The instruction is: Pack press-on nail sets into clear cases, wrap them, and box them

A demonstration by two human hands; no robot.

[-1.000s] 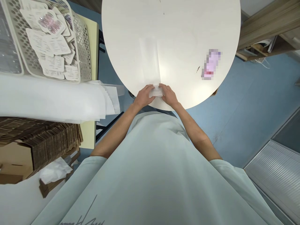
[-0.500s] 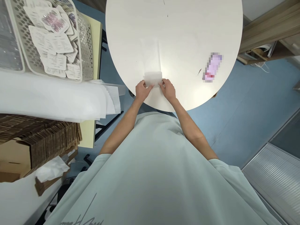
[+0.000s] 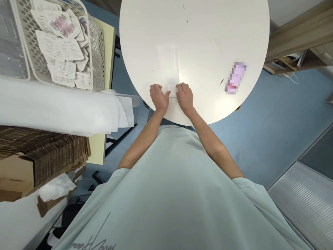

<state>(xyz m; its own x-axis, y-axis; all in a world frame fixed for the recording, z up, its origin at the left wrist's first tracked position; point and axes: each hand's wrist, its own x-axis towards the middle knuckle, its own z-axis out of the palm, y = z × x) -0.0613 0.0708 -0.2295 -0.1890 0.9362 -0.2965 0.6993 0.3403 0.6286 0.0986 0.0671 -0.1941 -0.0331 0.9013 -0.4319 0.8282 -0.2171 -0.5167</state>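
Note:
A long translucent white sheet (image 3: 169, 64) lies on the white round table (image 3: 203, 31), stretching away from me, with a small folded part at its near end. My left hand (image 3: 160, 98) rests at the near left edge of the sheet, fingers spread and thumb reaching onto it. At the opposite edge, my right hand (image 3: 185, 98) has its fingers bent, with the index finger and thumb at the sheet's border. Whether the sheet is a single layer or a bag, I cannot tell.
A pixelated pink-purple item (image 3: 236, 78) lies to the right on the table. On the left stand a perforated white basket (image 3: 97, 52) of printed cards, a stack of white sheets (image 3: 65, 109) and many flat brown cartons (image 3: 57, 156). Wooden shelving (image 3: 293, 38) is at the right.
The near end of the sheet, raised between both hands before, now lies flatter. My left hand has let go of its pinch and spread out; my right hand has shifted slightly left and forward.

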